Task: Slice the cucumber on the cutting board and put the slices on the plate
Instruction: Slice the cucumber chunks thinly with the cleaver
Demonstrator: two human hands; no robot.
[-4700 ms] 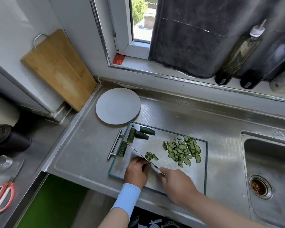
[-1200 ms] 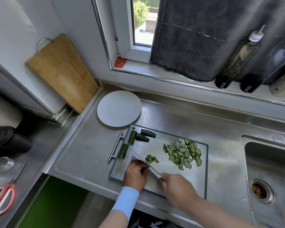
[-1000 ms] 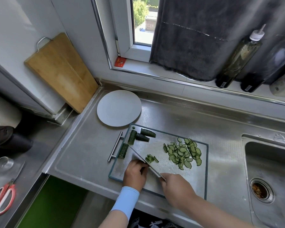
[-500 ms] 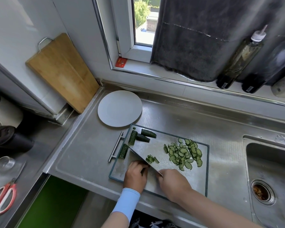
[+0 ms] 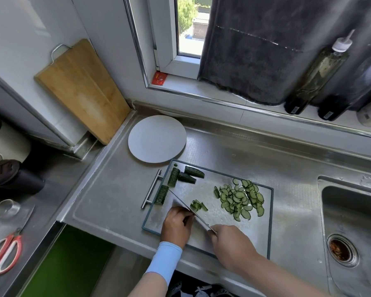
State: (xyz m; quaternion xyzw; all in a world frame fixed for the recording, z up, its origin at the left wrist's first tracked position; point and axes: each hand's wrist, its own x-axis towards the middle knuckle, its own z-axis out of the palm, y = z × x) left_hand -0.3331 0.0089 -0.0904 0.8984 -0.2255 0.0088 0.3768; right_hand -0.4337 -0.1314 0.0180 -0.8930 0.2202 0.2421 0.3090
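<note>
Holding the knife (image 5: 198, 217) in your right grip (image 5: 231, 245), left grip (image 5: 176, 226) curled against the blade, what it holds hidden, cucumber slices (image 5: 240, 200) heaped on the cutting board (image 5: 255, 232)

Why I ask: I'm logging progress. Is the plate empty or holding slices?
Empty. The plate shows only its bare white surface, and the slices all lie on the cutting board.

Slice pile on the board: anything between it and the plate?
Yes. Three uncut cucumber pieces lie at the far left corner of the cutting board, on the straight line from the slice pile to the plate. Nothing else visible there.
</note>
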